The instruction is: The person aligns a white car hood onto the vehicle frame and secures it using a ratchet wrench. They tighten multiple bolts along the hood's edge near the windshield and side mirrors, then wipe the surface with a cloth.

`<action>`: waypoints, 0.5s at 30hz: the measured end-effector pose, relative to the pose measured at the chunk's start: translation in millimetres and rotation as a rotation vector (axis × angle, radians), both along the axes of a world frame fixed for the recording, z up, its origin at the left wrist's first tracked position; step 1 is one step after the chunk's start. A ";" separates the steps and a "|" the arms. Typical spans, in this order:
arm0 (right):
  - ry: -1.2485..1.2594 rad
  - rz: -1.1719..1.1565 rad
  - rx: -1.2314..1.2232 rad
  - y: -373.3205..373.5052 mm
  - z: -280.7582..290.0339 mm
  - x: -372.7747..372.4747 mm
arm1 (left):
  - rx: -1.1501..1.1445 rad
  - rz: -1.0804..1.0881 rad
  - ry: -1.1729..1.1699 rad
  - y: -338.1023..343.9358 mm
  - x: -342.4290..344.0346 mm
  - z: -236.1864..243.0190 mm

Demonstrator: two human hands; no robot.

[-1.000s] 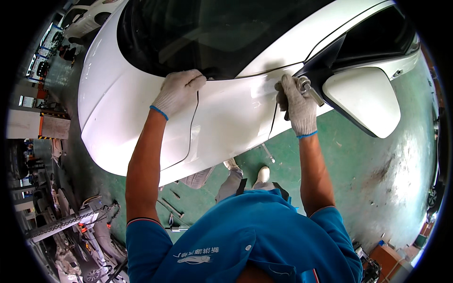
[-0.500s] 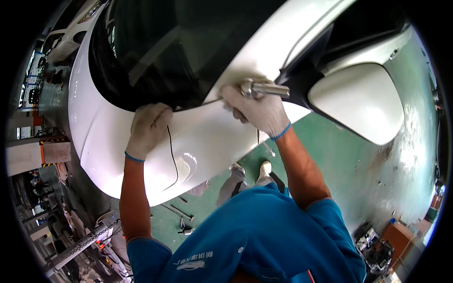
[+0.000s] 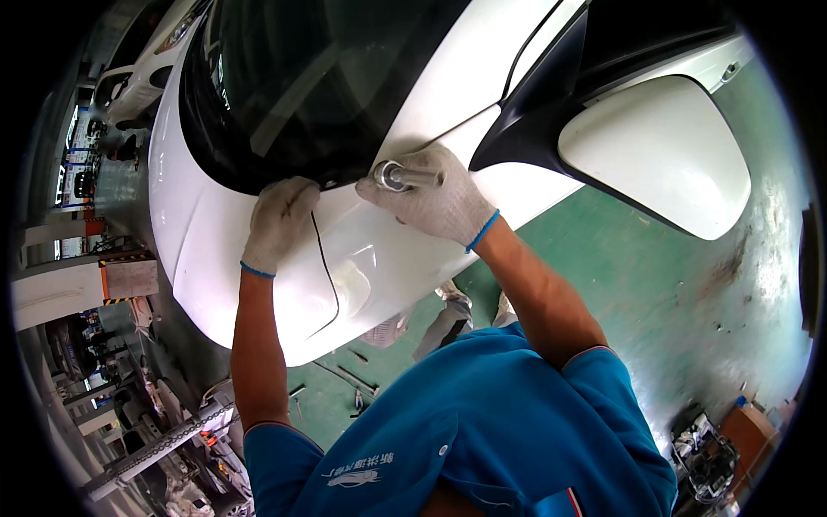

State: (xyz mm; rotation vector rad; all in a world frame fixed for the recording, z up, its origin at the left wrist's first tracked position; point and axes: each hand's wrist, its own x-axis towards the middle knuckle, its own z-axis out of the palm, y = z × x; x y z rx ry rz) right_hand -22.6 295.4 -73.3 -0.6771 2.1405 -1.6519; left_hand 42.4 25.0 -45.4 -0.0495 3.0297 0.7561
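My right hand, in a white knit glove with a blue cuff, is closed around a shiny metal hammer. Its head shows above my fist, while the handle is hidden. This hand is over the white car's fender, beside the lower corner of the windshield. My left hand, gloved alike, is closed at the hood's rear edge, against the black strip below the glass. What its fingers hold, if anything, is hidden.
The white side mirror juts out on the right on a black mount. Several tools lie on the green floor below the fender. Car parts stand at the lower right, and a metal frame with a chain at the lower left.
My right hand has moved left and slightly down with the hammer, toward my left hand. My left hand stays at the hood's edge. The whole view has shifted a little.
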 end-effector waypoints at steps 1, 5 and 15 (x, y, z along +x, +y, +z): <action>-0.158 0.012 0.037 -1.3 0.4 -3.2 | 0.016 0.017 -0.022 -0.1 -0.6 -0.1; 0.090 -0.174 0.065 -4.3 5.5 -2.9 | 0.004 0.014 -0.054 3.1 2.5 1.8; 0.311 0.194 0.145 82.8 -68.5 77.9 | 0.012 0.043 0.094 4.6 2.0 -7.0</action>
